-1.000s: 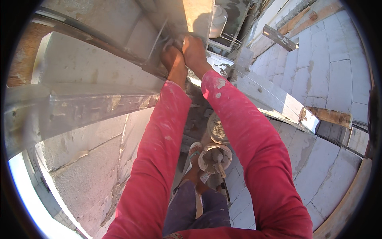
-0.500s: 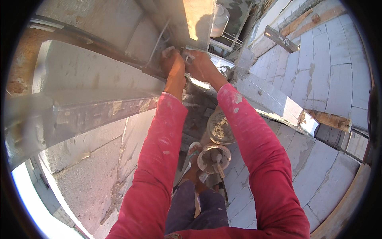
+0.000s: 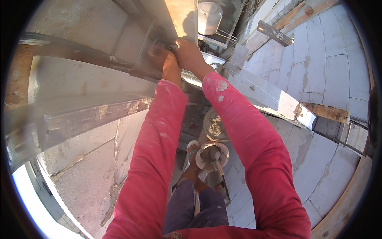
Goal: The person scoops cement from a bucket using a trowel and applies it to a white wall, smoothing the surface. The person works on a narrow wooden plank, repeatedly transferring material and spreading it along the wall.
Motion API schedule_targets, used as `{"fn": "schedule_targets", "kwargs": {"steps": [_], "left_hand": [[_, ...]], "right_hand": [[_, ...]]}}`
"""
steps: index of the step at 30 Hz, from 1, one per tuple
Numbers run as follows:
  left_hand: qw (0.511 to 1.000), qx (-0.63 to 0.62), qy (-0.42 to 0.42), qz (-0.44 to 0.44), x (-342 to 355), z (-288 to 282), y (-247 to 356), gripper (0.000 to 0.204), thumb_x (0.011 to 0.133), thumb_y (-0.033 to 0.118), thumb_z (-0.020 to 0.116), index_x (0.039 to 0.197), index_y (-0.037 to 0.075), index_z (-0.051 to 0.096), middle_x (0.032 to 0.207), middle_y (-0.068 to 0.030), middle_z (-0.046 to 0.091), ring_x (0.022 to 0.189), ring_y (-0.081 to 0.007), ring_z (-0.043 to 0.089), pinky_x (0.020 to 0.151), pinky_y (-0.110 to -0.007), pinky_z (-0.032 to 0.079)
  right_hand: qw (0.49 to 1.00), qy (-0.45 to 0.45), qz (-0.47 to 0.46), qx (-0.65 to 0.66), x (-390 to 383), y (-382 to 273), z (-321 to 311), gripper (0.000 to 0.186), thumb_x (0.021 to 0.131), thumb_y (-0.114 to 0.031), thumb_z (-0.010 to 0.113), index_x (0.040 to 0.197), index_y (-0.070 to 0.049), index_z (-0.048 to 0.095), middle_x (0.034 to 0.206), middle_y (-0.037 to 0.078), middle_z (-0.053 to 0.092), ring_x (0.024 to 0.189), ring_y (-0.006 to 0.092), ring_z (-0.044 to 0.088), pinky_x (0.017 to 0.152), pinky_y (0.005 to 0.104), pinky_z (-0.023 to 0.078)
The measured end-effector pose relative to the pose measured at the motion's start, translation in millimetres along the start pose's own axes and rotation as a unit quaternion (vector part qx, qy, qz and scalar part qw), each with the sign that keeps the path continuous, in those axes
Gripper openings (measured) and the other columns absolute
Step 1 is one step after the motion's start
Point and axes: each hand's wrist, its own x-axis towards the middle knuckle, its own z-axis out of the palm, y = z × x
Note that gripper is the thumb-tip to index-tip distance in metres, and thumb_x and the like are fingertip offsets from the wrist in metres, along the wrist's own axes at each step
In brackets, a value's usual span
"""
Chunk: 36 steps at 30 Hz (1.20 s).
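Observation:
Both my arms reach up and away in red sleeves spotted with dried mortar. My left hand [image 3: 160,56] is closed, its fingers partly blurred and in shadow against the beam and panel ahead. Right beside it, my right hand [image 3: 190,55] is bent with its fingers curled in. Something small and dark shows between the two hands, too small to name. A thin rod or wire [image 3: 144,44] runs close to my left hand. Below my right wrist lies a pale ledge [image 3: 193,78] with a bright edge.
Beneath my arms stand a bucket of mortar [image 3: 215,126] and a smaller bucket [image 3: 203,158] with a handled tool in it. A white lidded pail [image 3: 209,19] sits far ahead. A long beam [image 3: 83,111] crosses on the left; pale block walling [image 3: 330,67] rises at right.
Both hands have shifted slightly left, still close together. The view has moved a little, so the pail and beams sit further left. The wire near my left hand looks straighter.

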Motion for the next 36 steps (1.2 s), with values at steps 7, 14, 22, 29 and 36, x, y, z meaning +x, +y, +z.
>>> {"fn": "schedule_targets", "kwargs": {"steps": [7, 14, 22, 29, 36], "left_hand": [[0.996, 0.060, 0.025, 0.053, 62.1, -14.6, -18.6, 0.028, 0.098, 0.013, 0.051, 0.118, -0.001, 0.064, 0.114, -0.0126, 0.069, 0.096, -0.0253, 0.068, 0.082, -0.038, 0.058], [0.987, 0.152, 0.047, 0.012, 91.5, -14.9, -26.6, 0.029, 0.100, 0.018, 0.048, 0.117, 0.002, 0.066, 0.115, -0.0112, 0.070, 0.095, -0.0250, 0.068, 0.080, -0.037, 0.058], [0.972, 0.218, 0.086, -0.023, 55.5, 1.5, -24.5, 0.035, 0.104, 0.024, 0.042, 0.121, 0.003, 0.064, 0.117, -0.0110, 0.070, 0.097, -0.0254, 0.069, 0.079, -0.036, 0.058], [0.990, 0.132, -0.017, 0.045, 98.5, -19.4, 16.5, 0.031, 0.103, 0.023, 0.053, 0.119, 0.000, 0.065, 0.116, -0.0078, 0.071, 0.092, -0.0193, 0.067, 0.076, -0.032, 0.054], [0.995, 0.074, -0.047, -0.057, 68.9, -22.3, -66.5, 0.032, 0.108, 0.017, 0.042, 0.135, 0.005, 0.053, 0.130, -0.0078, 0.060, 0.107, -0.0208, 0.061, 0.085, -0.039, 0.053]], "right_hand": [[1.000, 0.011, 0.004, -0.027, 17.2, -1.4, 23.5, 0.017, 0.086, -0.011, 0.061, 0.081, 0.000, 0.073, 0.089, 0.024, 0.072, 0.088, 0.0427, 0.071, 0.082, 0.0474, 0.057], [0.986, -0.010, -0.017, -0.168, 26.7, 3.5, 36.1, 0.016, 0.083, -0.013, 0.064, 0.085, -0.005, 0.078, 0.086, 0.019, 0.074, 0.083, 0.0361, 0.074, 0.076, 0.0476, 0.058], [0.997, 0.046, 0.021, -0.055, 16.3, 16.6, 45.5, 0.019, 0.084, -0.016, 0.065, 0.088, 0.000, 0.075, 0.091, 0.022, 0.073, 0.088, 0.0383, 0.073, 0.079, 0.0493, 0.058], [0.999, 0.016, 0.030, 0.039, 25.1, -18.3, 32.3, 0.041, 0.093, -0.037, 0.064, 0.106, 0.001, 0.072, 0.104, 0.023, 0.072, 0.095, 0.0419, 0.070, 0.085, 0.0476, 0.055], [0.994, 0.053, 0.081, 0.045, -11.6, 51.5, 28.9, 0.046, 0.094, -0.040, 0.065, 0.119, -0.002, 0.072, 0.115, 0.022, 0.070, 0.102, 0.0409, 0.069, 0.088, 0.0463, 0.055]]}}
